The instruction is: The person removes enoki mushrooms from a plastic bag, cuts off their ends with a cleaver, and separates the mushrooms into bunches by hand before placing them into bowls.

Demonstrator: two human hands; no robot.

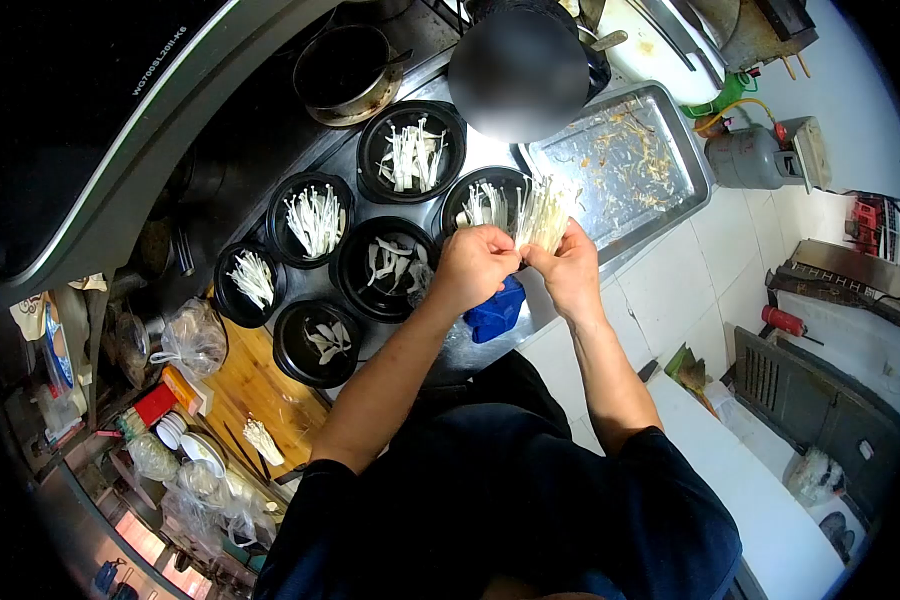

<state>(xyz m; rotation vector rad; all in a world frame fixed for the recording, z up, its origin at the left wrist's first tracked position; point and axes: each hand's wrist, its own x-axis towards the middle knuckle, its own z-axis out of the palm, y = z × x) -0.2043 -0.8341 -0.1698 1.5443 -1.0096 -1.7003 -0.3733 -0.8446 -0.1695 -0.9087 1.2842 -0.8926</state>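
Over a black bowl [498, 173] that holds some white enoki, my right hand [570, 272] grips a bunch of enoki mushrooms [540, 212], caps pointing away from me. My left hand [473, 264] pinches at the lower end of the same bunch, its fingertips meeting the right thumb. More enoki [410, 155] lies in the bowl behind, and further portions fill bowls on the left. Two nearer bowls show only pale sliced pieces [385, 262]. Just below my hands is a crumpled blue item [496, 310], partly hidden by the left wrist.
A metal tray [610, 215] with scattered scraps stands at the right. On the left, a wooden cutting board [260, 375] bears another enoki clump [262, 440] and dark chopsticks. A dark pot [342, 75] sits at the back; a gas cylinder [745, 158] is at far right.
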